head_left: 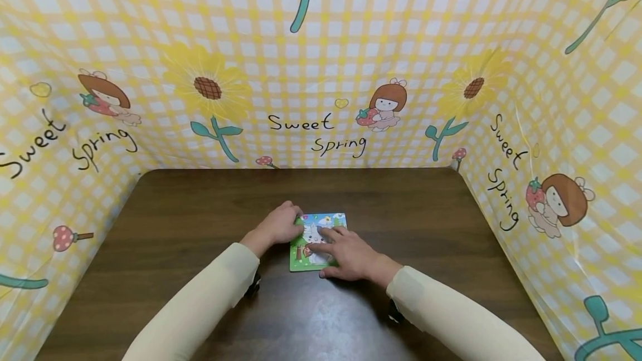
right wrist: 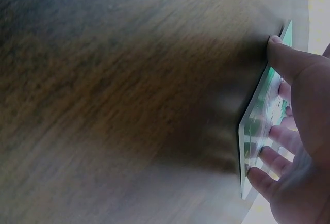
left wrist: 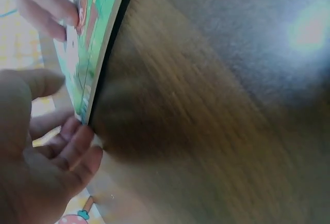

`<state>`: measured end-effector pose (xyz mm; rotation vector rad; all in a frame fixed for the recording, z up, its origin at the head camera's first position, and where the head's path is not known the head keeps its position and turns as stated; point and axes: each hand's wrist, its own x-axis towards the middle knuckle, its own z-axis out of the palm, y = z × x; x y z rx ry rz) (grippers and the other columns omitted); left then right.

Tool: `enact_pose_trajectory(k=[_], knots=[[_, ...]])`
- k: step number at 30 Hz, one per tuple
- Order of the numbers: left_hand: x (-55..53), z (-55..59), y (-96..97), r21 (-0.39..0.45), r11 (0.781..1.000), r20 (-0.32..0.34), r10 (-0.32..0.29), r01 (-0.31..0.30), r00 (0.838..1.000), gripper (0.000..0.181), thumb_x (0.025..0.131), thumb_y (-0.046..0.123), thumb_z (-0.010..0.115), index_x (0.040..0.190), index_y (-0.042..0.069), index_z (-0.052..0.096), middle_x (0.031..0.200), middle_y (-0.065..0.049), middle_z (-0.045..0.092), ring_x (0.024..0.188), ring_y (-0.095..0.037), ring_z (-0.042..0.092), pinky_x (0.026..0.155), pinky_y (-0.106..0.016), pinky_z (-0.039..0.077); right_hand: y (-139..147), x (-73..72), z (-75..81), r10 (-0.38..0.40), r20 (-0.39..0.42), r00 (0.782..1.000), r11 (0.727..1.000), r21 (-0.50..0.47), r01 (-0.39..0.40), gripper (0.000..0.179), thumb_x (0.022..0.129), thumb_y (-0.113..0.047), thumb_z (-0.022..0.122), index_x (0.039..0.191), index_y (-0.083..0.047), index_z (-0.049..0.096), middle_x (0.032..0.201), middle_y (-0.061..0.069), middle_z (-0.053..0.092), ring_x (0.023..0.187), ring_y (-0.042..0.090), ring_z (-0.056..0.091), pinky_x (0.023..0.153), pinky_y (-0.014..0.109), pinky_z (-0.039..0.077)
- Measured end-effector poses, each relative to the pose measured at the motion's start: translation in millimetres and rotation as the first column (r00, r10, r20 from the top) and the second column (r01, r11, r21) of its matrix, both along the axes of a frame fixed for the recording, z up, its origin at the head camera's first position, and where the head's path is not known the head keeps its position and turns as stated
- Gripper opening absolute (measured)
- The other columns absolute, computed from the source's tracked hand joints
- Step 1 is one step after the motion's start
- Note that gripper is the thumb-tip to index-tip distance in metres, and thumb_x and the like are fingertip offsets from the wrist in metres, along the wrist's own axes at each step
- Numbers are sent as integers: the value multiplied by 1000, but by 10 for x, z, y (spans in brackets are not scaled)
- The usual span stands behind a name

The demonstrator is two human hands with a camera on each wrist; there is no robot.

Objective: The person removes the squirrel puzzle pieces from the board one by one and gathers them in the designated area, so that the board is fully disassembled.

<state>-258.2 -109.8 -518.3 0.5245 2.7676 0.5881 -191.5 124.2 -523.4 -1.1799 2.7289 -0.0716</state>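
Observation:
A thin square puzzle board [head_left: 296, 264] with a green border and a cartoon picture, white animal in the middle, lies flat on the brown table. My left hand [head_left: 281, 226] is at its far left corner, fingers curled about the edge and thumb along the left side; the left wrist view shows these fingers [left wrist: 77, 144] at the corner. My right hand [head_left: 351, 252] rests over the board's right half with fingers spread on the picture. In the right wrist view the right thumb [right wrist: 281, 56] lies at the near edge of the board [right wrist: 247, 131].
The dark wood-grain table [head_left: 200, 205] spreads around the board. A yellow checked cloth [head_left: 321, 71] printed with flowers and cartoon figures stands behind the table and along both sides. Light glares off the table's near part.

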Motion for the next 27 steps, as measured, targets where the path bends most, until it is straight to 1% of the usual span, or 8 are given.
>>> enact_pose_trajectory(k=[4,6,10,14,17,21,27], knots=[[18,9,10,-63,998,-61,10,-14,998,40,95,24,64,125,-1,68,118,-13,61,102,-28,63,94,-47,54,3,-9,15,-2,-13,1000,1000,-1,2,69,95,-64,61,156,-40,41,166,11,33,148,38,37,118,54,35],[21,13,10,-74,997,-70,14,-19,997,38,94,24,65,123,0,69,117,-13,61,101,-28,64,93,-47,54,2,-16,14,0,-14,1000,1000,-1,0,69,95,-64,61,156,-40,41,166,11,33,148,38,37,118,54,35],[-11,6,-16,-48,999,-37,19,-20,999,36,93,24,65,119,1,69,114,-11,61,96,-26,62,91,-46,54,-1,-22,-1,7,-14,1000,1000,-10,-7,69,94,-64,61,156,-39,42,165,12,34,148,38,37,118,54,35],[-49,20,-52,-1,1000,0,7,-7,1000,32,92,22,64,115,1,67,111,-11,59,93,-26,59,90,-45,52,-3,-24,-27,11,-17,1000,1000,-16,-11,70,94,-64,61,156,-40,41,165,11,34,149,37,36,118,54,34],[-62,32,-77,19,1000,22,-9,8,1000,28,92,21,63,112,1,65,109,-12,57,93,-26,56,88,-45,50,-10,-25,-31,8,-10,1000,1000,-14,-9,70,94,-65,61,157,-40,40,166,11,33,150,36,35,119,53,34],[-78,10,-99,39,999,47,-14,12,999,25,93,19,61,111,1,63,108,-12,56,93,-26,54,87,-45,49,-17,-20,-15,12,-12,1000,1000,-4,-12,70,94,-65,61,157,-40,40,166,11,33,149,36,36,119,52,34],[-92,-17,-82,103,994,49,31,-36,998,20,96,14,58,109,1,66,108,-12,59,92,-23,55,87,-43,50,-1,-17,-3,0,4,1000,1000,6,0,70,94,-65,60,157,-41,40,166,11,33,149,36,35,119,52,34]])
